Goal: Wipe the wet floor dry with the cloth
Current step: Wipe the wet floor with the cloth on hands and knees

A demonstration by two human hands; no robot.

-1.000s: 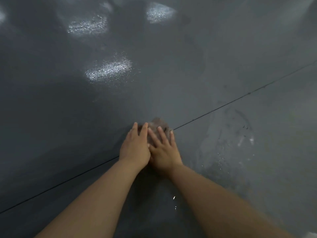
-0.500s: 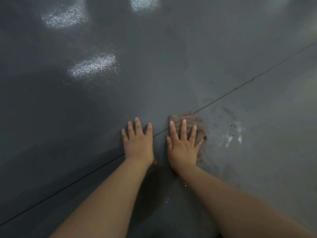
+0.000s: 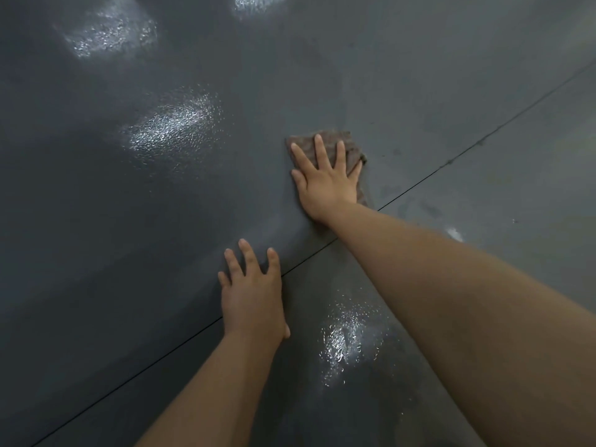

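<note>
A small brownish cloth (image 3: 350, 145) lies flat on the dark grey floor (image 3: 129, 221), just beyond a thin seam line (image 3: 451, 166). My right hand (image 3: 325, 179) presses on the cloth with straight, spread fingers and covers most of it. Nearer to me, my left hand (image 3: 253, 298) rests flat on the bare floor beside the seam, fingers spread, holding nothing. A wet patch (image 3: 348, 340) glistens between my two forearms. A small wet streak (image 3: 454, 234) shows to the right of my right forearm.
Shiny reflections of light lie on the floor at the left middle (image 3: 174, 127), the upper left (image 3: 106, 33) and the top edge (image 3: 254, 3). The seam runs diagonally from lower left to upper right. No other objects are in view.
My right hand has pushed the cloth forward, away from me and across the seam. My left hand has left the cloth and stays planted on the floor nearer to me.
</note>
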